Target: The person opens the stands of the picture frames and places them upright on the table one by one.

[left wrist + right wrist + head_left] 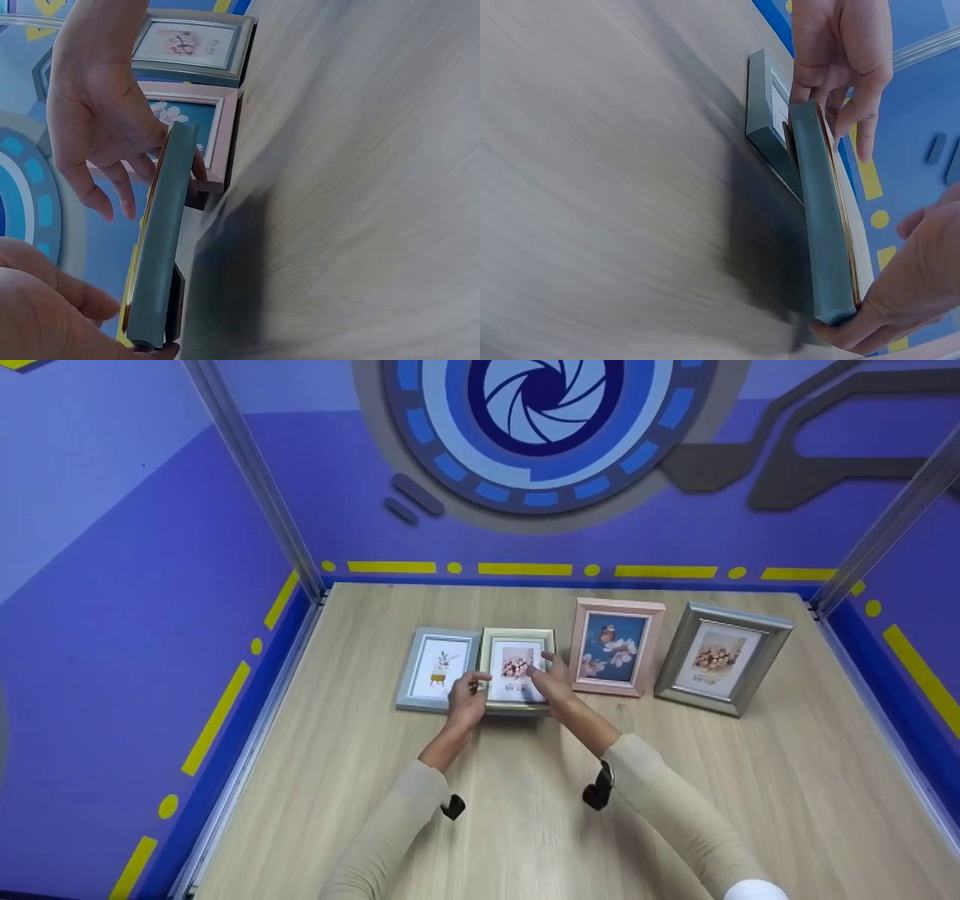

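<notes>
Gold frame (514, 654), both hands (468, 701) (555, 684) seemingly gripping.

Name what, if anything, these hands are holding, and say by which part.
The gold picture frame, held by its opposite sides: left hand at the left edge, right hand at the right edge.

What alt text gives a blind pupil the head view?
A person's left hand and right hand hold a gold picture frame over a wooden table. A bluish frame is on its left, a pink frame and silver frame on its right.
</notes>
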The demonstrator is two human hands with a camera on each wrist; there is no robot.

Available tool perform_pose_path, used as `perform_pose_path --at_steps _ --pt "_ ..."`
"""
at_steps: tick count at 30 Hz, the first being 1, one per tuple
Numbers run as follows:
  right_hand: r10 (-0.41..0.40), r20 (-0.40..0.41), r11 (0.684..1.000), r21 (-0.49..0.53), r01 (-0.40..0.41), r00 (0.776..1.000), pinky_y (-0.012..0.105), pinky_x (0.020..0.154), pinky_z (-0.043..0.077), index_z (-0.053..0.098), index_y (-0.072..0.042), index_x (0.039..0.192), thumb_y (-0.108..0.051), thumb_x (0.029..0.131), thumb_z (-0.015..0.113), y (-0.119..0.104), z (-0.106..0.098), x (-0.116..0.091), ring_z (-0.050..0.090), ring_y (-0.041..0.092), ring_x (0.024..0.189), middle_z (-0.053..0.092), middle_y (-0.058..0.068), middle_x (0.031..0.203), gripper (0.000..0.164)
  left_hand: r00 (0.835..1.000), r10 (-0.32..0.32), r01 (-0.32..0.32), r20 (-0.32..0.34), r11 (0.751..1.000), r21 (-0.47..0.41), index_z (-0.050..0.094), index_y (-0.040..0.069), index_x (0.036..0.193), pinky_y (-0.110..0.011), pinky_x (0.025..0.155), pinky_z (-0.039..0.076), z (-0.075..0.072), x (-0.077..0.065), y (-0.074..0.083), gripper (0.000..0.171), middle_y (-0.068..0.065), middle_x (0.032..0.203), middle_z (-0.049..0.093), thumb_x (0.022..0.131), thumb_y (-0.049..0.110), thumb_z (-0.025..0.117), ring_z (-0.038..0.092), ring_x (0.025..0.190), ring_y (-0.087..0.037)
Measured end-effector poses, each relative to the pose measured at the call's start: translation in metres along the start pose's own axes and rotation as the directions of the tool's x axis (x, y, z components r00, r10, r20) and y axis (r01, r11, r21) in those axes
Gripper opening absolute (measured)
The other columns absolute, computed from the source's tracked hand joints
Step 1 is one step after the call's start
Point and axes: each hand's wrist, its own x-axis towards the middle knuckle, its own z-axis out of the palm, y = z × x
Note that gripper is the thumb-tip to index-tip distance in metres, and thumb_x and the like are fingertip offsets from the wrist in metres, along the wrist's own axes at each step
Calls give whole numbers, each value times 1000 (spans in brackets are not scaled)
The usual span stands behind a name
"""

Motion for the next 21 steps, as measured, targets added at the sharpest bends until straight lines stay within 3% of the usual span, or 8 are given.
perform_pose_path --at_steps 5,11,16,21 --pt "12 7 998 66 -12 1000 50 110 27 33 6 141 -7 88 54 0 -3 1 27 41 136 30 28 147 58 996 10 -13 -88 999 -32 62 -4 104 -29 79 49 -3 0 3 32 -17 110 58 76 -13 49 58 109 -31" --pt "-13 -4 990 141 13 1000 46 114 23 31 8 141 -4 89 51 3 -5 1 24 37 140 29 26 148 57 994 -12 3 -110 996 -88 55 -2 113 -22 57 42 -9 -8 12 48 -20 118 51 68 -18 51 59 95 -33" --pt "-3 16 979 205 0 1000 46 113 25 27 11 142 -3 93 45 4 -4 -1 31 39 135 34 29 143 53 995 -34 22 -93 992 -125 46 1 124 -23 61 45 -17 -20 20 61 -24 132 44 67 -20 52 57 103 -36" --pt "47 60 953 295 -63 997 46 113 25 26 16 140 -3 95 39 8 -4 -1 32 41 134 35 33 140 50 996 -26 13 -80 987 -162 44 3 126 -29 71 51 -21 -31 28 63 -21 133 46 70 -22 55 56 113 -38"
